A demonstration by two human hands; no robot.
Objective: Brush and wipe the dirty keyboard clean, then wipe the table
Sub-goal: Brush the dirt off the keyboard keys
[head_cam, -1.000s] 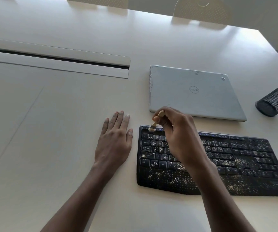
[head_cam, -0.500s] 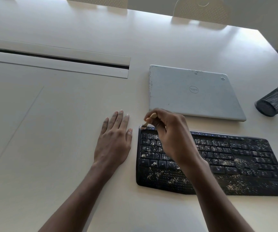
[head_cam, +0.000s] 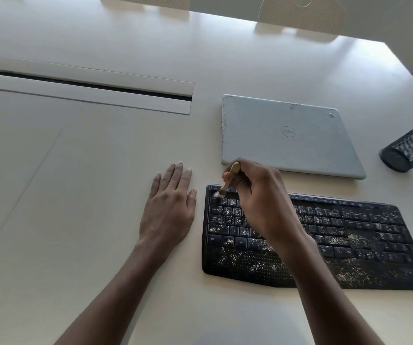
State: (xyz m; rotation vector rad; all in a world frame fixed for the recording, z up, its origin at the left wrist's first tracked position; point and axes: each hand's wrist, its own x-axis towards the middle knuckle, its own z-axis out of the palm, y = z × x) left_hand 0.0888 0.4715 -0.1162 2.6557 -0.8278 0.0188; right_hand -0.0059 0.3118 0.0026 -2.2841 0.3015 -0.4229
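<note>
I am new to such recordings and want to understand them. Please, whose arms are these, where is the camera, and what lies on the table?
There is no machine here: a person works with bare hands. The picture comes from a camera worn on the head, looking down. The left hand lies flat on the table beside the keyboard and holds nothing. The right hand holds a small brush, with its bristles at the keyboard's top left corner. The black keyboard is covered with pale specks. Behind it lies a closed laptop, and at the right is a black mesh cup.
</note>
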